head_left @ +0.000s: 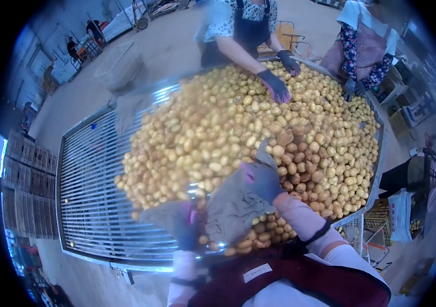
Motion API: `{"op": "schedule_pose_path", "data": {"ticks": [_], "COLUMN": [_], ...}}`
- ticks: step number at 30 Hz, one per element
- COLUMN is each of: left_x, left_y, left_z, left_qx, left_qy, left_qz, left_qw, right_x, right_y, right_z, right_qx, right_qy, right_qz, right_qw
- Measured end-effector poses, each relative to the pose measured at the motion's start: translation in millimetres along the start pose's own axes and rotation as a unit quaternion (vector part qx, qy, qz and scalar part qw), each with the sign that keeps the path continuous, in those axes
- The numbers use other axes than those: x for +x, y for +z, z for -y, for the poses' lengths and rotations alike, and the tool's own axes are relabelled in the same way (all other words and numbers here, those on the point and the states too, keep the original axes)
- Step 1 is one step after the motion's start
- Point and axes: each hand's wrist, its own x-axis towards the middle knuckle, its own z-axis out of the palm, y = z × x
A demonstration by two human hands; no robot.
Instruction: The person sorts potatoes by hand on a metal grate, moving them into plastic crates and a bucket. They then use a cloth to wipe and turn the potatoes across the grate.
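Right hand gripping grey cloth — fingertips unclear; left hand blurred.

I wore the single camera on my head, so it looked forward and steeply down past my own maroon apron at the bottom edge. My fingers were near the lens, a little below the middle of the view. That wide lens took in nearly the whole table, curved its outline and left the corners black. Beyond the far rim it reached two standing people, then the floor stretching away toward the upper left.
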Motion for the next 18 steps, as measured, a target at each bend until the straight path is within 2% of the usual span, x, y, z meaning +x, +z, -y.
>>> {"op": "schedule_pose_path", "data": {"ticks": [2,3,5,8,11,13,14,15,17,18], "left_x": [-9.0,-8.1,-10.7,-21.0,-23.8,-25.2,-22.3,-17.7,-5.7,-1.8], "left_y": [32.2,42.4,45.0,25.8,24.4,21.1,25.6,27.0,28.7,28.7], "left_z": [52.0,54.6,53.1,54.2,46.8,32.2,29.5,21.4,-7.6,-23.5], "left_qx": [0.137,0.201,0.177,0.164,0.172,0.206,0.221,0.206,0.174,0.171], "left_qy": [0.103,0.159,0.163,0.160,0.117,0.092,0.146,0.171,0.221,0.227], "left_qz": [-0.017,-0.026,-0.032,-0.006,-0.001,0.004,-0.047,-0.053,-0.065,-0.088], "left_qw": [0.985,0.966,0.970,0.973,0.978,0.974,0.963,0.962,0.957,0.955], "right_x": [2.8,2.4,-4.1,-26.5,-58.1,-80.4,-97.1,-112.7,-128.6,-130.5], "right_y": [66.0,76.5,90.4,58.8,-10.4,-81.9,-100.0,-113.5,-137.9,-158.9], "right_z": [-50.8,-56.8,-63.9,-52.5,-40.0,-11.9,-11.0,-12.3,-20.1,-13.5], "right_qx": [-0.105,-0.122,-0.152,-0.026,0.041,0.021,0.048,0.075,-0.028,-0.041], "right_qy": [0.007,-0.005,-0.027,0.043,0.052,0.068,0.113,0.156,0.087,0.096], "right_qz": [0.017,0.057,0.139,0.002,-0.245,-0.288,-0.310,-0.333,-0.467,-0.508], "right_qw": [0.994,0.991,0.978,0.999,0.967,0.955,0.943,0.927,0.880,0.855]}}
